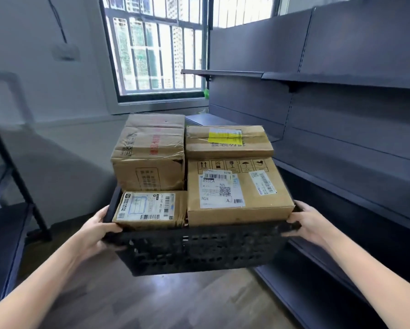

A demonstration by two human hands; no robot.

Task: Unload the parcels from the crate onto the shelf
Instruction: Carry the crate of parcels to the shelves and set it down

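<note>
A black perforated plastic crate [199, 248] hangs above the floor, held by its two short ends. My left hand [97, 231] grips the left end and my right hand [308, 224] grips the right end. Several brown cardboard parcels fill the crate. A tall creased box [149, 153] stands at the back left, and a small labelled box [149, 208] lies at the front left. At the front right sits a wide box with a white shipping label [237, 191], and behind it a flat box with a yellow label [227, 141]. The dark shelf unit [341, 143] stands to the right.
The shelf unit's boards [294, 78] run along the right wall at several heights, all bare. A barred window [156, 48] is straight ahead. A black metal rack [14, 176] stands at the left. Dark wood flooring [151, 302] lies below the crate.
</note>
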